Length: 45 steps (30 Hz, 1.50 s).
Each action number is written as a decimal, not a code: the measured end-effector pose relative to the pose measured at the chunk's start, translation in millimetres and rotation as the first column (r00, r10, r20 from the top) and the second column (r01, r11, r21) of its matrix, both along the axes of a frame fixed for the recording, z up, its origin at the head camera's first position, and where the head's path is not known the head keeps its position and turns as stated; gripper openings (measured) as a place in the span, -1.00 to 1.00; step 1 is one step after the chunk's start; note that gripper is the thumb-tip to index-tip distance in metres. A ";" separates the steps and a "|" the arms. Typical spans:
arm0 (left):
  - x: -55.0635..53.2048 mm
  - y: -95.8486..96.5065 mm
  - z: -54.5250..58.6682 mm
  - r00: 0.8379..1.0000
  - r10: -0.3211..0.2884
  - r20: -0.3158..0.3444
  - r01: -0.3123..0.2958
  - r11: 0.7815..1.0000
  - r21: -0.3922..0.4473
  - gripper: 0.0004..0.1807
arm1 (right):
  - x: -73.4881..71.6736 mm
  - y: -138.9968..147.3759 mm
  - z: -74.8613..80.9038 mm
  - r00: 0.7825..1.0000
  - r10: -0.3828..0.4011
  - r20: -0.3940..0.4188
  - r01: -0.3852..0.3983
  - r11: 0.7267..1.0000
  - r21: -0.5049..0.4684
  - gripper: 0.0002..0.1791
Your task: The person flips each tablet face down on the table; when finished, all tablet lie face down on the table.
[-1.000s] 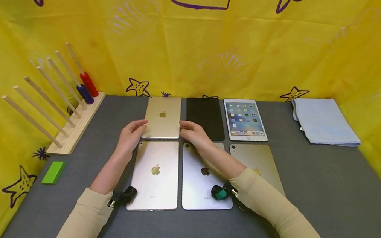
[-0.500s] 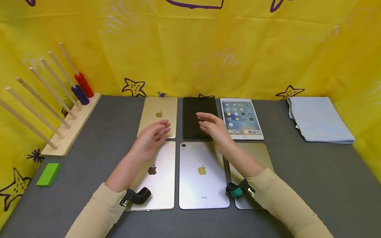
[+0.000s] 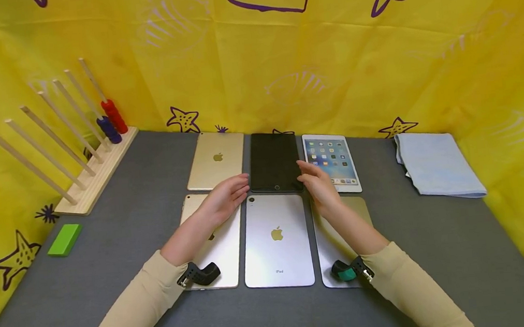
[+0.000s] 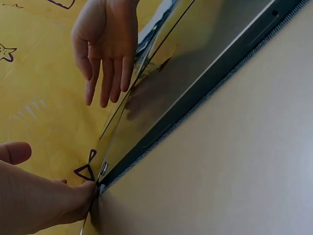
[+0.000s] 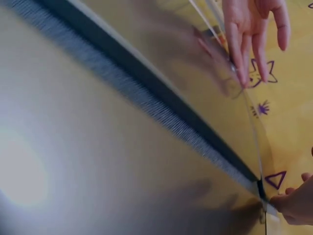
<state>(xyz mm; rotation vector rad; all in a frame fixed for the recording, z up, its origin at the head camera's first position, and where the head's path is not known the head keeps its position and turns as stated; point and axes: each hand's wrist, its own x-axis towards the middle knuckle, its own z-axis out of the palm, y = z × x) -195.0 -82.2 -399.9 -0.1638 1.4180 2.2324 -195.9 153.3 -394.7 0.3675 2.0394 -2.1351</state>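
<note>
Six tablets lie in two rows on the grey table. My left hand [image 3: 225, 200] is at the near left corner of a black tablet [image 3: 273, 160], above a pale-backed tablet [image 3: 226, 262]. My right hand [image 3: 321, 188] is by the black tablet's right edge, over the corner of a gold-backed tablet [image 3: 330, 251]. In the right wrist view the left hand's fingers [image 5: 259, 54] look extended; in the left wrist view the right hand's fingers [image 4: 105, 85] hang straight. Whether either hand touches the black tablet is unclear. A silver iPad [image 3: 278, 258] lies nearest, between my forearms.
Another gold-backed tablet [image 3: 217, 159] lies far left, and a white tablet [image 3: 329, 160] with icons showing lies far right. A wooden peg abacus [image 3: 104, 174] and green block [image 3: 65, 240] stand left. A folded blue cloth [image 3: 440, 166] lies right. Yellow patterned fabric [image 3: 254, 70] hangs behind.
Both hands have left the sides of the far-left gold tablet and moved right, to either side of the black tablet. The tablets stay in their places.
</note>
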 end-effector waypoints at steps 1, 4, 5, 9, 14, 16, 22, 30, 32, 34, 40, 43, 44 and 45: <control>0.0 0.4 -0.3 1.000 -0.002 -0.002 0.002 1.000 -0.005 -0.41 | 0.9 1.0 -1.0 1.000 0.005 0.007 -0.005 1.000 0.010 -0.40; 0.0 1.0 -0.4 1.000 -0.004 -0.004 0.004 1.000 -0.013 -0.41 | 2.2 2.9 -4.5 0.999 0.034 0.026 -0.034 0.999 0.033 -0.36; -0.1 1.1 -0.2 1.000 -0.006 -0.005 0.005 1.000 -0.014 -0.41 | 2.6 3.3 -5.6 0.999 0.043 0.030 -0.044 0.998 0.034 -0.35; -0.7 0.6 0.4 1.000 -0.018 -0.008 0.018 1.000 -0.019 -0.42 | 3.2 3.7 -9.5 0.996 0.082 0.025 -0.083 0.996 0.042 -0.30; -2.4 -0.3 1.1 1.000 -0.030 -0.006 0.030 0.999 -0.025 -0.43 | 4.5 3.3 -10.0 0.994 0.109 0.014 -0.109 0.992 0.061 -0.28; -3.1 -0.7 1.2 0.999 -0.035 -0.007 0.035 0.999 -0.032 -0.43 | 4.6 3.4 -10.0 0.993 0.115 0.016 -0.116 0.990 0.074 -0.28; -6.4 -2.0 0.5 0.997 -0.075 -0.015 0.073 0.994 -0.075 -0.43 | 5.4 3.6 -9.8 0.993 0.117 0.023 -0.119 0.988 0.102 -0.28; -10.8 -1.3 4.5 0.997 -0.054 0.056 0.059 0.993 -0.106 -0.45 | 3.9 3.7 -9.8 0.990 0.140 0.027 -0.142 0.981 0.133 -0.27; -11.4 -1.3 5.6 0.997 -0.045 0.070 0.053 0.993 -0.107 -0.45 | 3.6 4.1 -9.6 0.989 0.144 0.033 -0.148 0.979 0.138 -0.27; -12.1 -1.3 6.3 0.996 -0.037 0.078 0.045 0.994 -0.103 -0.46 | 3.3 4.6 -9.3 0.988 0.151 0.038 -0.155 0.977 0.148 -0.27; -14.0 0.1 6.4 0.997 -0.017 0.073 0.025 0.994 -0.105 -0.50 | 3.5 5.0 -8.6 0.986 0.165 0.041 -0.169 0.968 0.186 -0.28; -14.9 2.2 5.6 0.998 -0.013 0.059 0.020 0.994 -0.111 -0.58 | 4.4 3.6 -7.8 0.984 0.171 0.047 -0.177 0.961 0.211 -0.27; -15.2 3.1 5.3 0.999 -0.013 0.053 0.019 0.993 -0.116 -0.62 | 4.8 3.2 -7.6 0.984 0.173 0.050 -0.180 0.959 0.220 -0.27; -15.6 4.1 4.8 0.999 -0.013 0.047 0.018 0.992 -0.123 -0.65 | 4.8 2.5 -7.4 0.983 0.176 0.052 -0.183 0.956 0.227 -0.27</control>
